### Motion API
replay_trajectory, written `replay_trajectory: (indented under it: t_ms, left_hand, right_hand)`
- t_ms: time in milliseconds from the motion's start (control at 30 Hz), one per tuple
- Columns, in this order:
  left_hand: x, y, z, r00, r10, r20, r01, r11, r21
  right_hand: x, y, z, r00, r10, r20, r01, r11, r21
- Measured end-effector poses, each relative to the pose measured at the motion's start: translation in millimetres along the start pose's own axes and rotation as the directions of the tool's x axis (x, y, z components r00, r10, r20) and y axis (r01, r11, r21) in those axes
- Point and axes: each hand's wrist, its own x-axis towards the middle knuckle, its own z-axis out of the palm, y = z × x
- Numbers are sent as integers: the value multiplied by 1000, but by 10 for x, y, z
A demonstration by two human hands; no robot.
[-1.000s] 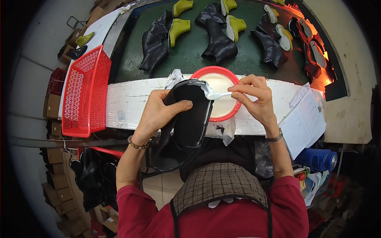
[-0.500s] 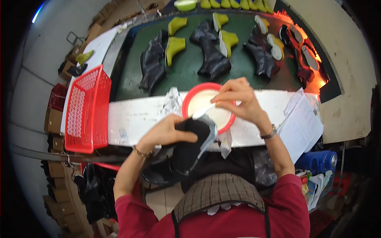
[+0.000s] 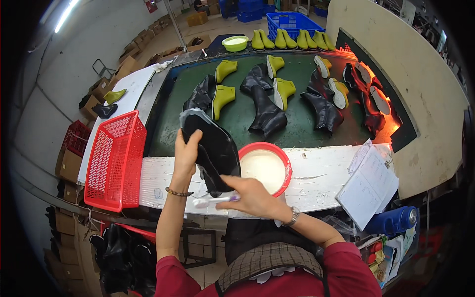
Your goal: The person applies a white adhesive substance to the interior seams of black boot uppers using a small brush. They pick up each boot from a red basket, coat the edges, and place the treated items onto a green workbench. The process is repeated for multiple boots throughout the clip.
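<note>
Beyond both grips, a green surface (image 3: 166, 121) was lined with dark boots (image 3: 268, 113); a black boot (image 3: 213, 144) was clamped in the left hand (image 3: 186, 156), extended rightward from that grip; a white brush (image 3: 216, 200) was pinched in the right hand (image 3: 258, 197), pointed leftward.

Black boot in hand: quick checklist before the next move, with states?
Left hand on black boot: ok, thumb against the sole.
Right hand on brush: ok, held by its handle.
Red bowl uncovered: ok, pale liquid visible inside.
Brush over bowl: not ok, it is left of it.
Sole edge coated all round: cannot tell; pale coat shows at the toe, right hand overlaps the heel end.
Notebook clear of bowl: ok, to the right.
</note>
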Motion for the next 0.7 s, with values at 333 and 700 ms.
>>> replay_trajectory:
  t_ms: [333,700]
  left_hand:
    - [-705,-110,7,821,331,465,-512,787,344]
    - [-1220,-339,-224,910,412,42,-365,750,552]
  right_hand:
    - [154,-33,-319,999,9,-48,-1,987,163]
    - [-248,295,-902,962,114,-247,-206,898,-388]
